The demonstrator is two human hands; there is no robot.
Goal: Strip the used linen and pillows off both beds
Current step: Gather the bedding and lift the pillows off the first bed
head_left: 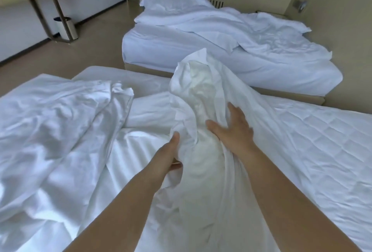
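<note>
while the near bed lies half stripped: a tall, bunched white cotton sheet bundle point(193, 94) stands upright mid-mattress between both hands, beside the bare quilted white mattress pad point(312, 141) on the right.
left hand point(171, 155): grips the sheet bundle low on its left side, thumb up, fingers curled under a fold.
right hand point(231, 129): wide, fingers spread flat against the bundle's right side, holding nothing.
crumpled white duvet point(50, 122): heaped on the near bed's left, not yet off.
far bed linen point(221, 26): rumpled white, all on that bed.
risk: only one hand grips, so loose cloth may slip off the flat palm, unroll, or drag the duvet.
hidden: whether a pillow sits inside cannot be told; left fingertips mostly under cloth; near bed's edges cut off.
</note>
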